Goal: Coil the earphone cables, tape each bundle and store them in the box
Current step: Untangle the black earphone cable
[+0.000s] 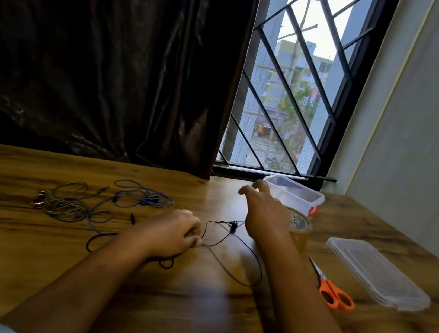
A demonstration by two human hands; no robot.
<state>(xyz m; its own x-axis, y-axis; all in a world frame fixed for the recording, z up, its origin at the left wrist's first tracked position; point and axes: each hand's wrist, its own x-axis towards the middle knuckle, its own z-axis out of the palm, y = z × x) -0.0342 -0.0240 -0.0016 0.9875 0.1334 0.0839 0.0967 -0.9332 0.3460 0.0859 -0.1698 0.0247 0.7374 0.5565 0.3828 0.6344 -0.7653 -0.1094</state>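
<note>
Coiling step: left grip (pixel 180 229) pinches the black earphone cable (pixel 234 226) mid-table; right grip (pixel 263 210), released, hovers beside the tape roll (pixel 300 227). Loose cable probably needs winding next.

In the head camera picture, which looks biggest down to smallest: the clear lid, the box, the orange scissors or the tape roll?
1. clear lid.
2. box, though it stands farther off.
3. orange scissors and tape roll: too close to rank, since the right arm hides part of each.

Home room: wooden table (pixel 27 266), dark curtain (pixel 102 49), barred window (pixel 295 92).
</note>
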